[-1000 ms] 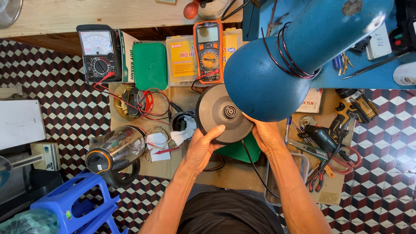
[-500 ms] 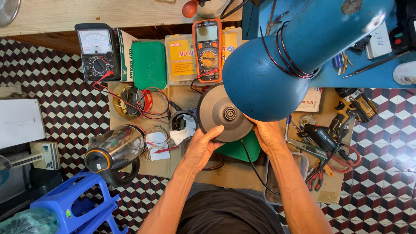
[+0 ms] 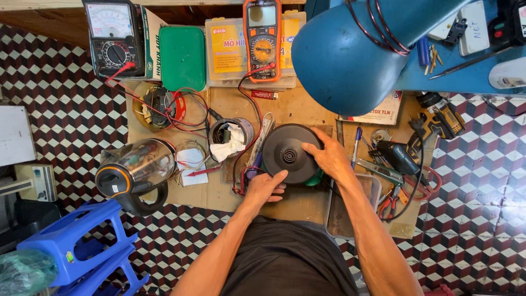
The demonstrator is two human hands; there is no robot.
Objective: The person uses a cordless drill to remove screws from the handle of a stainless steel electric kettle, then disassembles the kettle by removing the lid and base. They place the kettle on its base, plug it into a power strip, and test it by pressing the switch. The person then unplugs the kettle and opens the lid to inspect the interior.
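i see the round black kettle base (image 3: 290, 152) at centre of the board, smooth dark plastic with a small hub; my left hand (image 3: 265, 188) clasps its rim at 7 o'clock, my right hand (image 3: 330, 157) at 3 o'clock. the glass kettle (image 3: 134, 170) lies on its side at 9 o'clock; a yellow box (image 3: 230, 52) and orange meter (image 3: 262, 38) at 12.
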